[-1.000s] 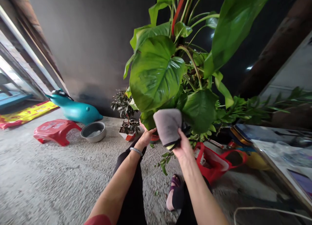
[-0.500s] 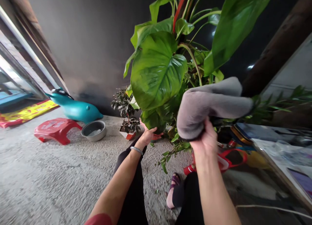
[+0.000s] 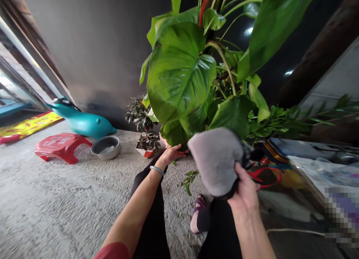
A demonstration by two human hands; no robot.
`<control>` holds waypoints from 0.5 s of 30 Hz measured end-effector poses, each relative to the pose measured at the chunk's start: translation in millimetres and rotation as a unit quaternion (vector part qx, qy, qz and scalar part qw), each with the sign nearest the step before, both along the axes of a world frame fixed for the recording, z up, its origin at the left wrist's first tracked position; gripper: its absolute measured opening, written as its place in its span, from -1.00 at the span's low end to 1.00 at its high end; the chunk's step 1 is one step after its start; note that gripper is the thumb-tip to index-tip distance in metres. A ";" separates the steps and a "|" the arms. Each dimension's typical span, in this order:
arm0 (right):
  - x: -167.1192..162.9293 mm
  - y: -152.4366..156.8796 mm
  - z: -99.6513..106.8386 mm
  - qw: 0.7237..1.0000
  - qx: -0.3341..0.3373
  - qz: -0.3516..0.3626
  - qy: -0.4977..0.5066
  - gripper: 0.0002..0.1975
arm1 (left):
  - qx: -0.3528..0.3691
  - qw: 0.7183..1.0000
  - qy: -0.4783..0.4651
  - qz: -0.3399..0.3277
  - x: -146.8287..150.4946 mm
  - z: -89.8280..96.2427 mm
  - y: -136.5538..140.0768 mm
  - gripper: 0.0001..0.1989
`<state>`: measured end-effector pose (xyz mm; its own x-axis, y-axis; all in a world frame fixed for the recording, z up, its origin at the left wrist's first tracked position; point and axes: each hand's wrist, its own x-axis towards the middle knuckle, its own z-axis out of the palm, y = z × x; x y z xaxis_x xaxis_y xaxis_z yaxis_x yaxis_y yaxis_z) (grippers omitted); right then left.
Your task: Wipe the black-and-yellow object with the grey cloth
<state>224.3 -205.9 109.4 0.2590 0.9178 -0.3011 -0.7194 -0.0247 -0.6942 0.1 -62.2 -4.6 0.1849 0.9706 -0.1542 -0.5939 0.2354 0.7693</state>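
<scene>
A large green potted-plant clump rises ahead, with one broad glossy leaf [image 3: 182, 72] facing me. Under it hangs a lower green leaf [image 3: 174, 133]. My left hand [image 3: 169, 154], with a bangle at the wrist, supports this lower leaf from beneath; the leaf partly covers its fingers. Folded grey cloth [image 3: 215, 160] with a dark edge is gripped in my right hand [image 3: 245, 189], thumb on top. The cloth is in front of the lower foliage and appears apart from the leaf in my left hand.
Left of the plant stand a small potted shrub [image 3: 146, 141], a grey metal bowl [image 3: 108, 154], a red plastic stool [image 3: 60, 146] and a teal inflatable animal [image 3: 84, 120]. A cluttered table [image 3: 300, 161] is at right. My sandaled foot [image 3: 199, 210] rests below.
My right hand has lowered slightly and turned the cloth, so its flat face shows where folded flaps stuck out. The left hand stays at the lower leaf.
</scene>
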 end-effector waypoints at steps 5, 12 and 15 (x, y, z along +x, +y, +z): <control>-24.1 61.7 25.0 0.999 -0.015 -0.010 0.030 -0.86 | 0.005 0.999 0.039 -0.013 5.2 2.4 -3.2 -0.47; -31.1 -21.5 -106.4 0.950 -0.300 0.080 0.034 -0.75 | 0.008 0.982 0.175 -0.072 3.1 -16.4 3.3 -0.57; -1.2 -62.6 -132.5 0.931 -0.358 0.041 0.050 -0.73 | 0.053 0.936 0.337 -0.084 23.4 -34.5 2.8 -0.52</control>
